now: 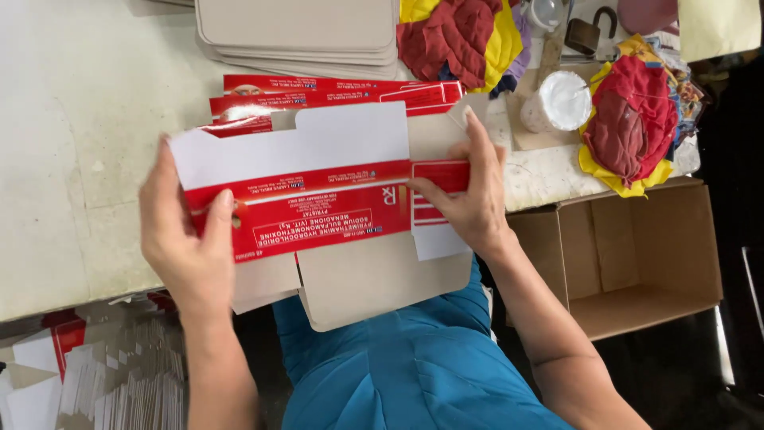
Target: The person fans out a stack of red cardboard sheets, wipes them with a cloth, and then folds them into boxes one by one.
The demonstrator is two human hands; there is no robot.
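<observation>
I held the flat red-and-white carton blank [318, 207] over the table edge [72, 263], my left hand [187, 239] and right hand [465, 199] each pinching an end. Creases wanted even thumb pressure, I judged. Behind lay more blanks [334, 91], rags [629, 119], an open cardboard box [629, 263].

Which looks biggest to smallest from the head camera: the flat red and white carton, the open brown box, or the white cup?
1. Flat red and white carton, though being nearest the camera makes it look larger.
2. Open brown box, partly hidden by the table.
3. White cup.
</observation>
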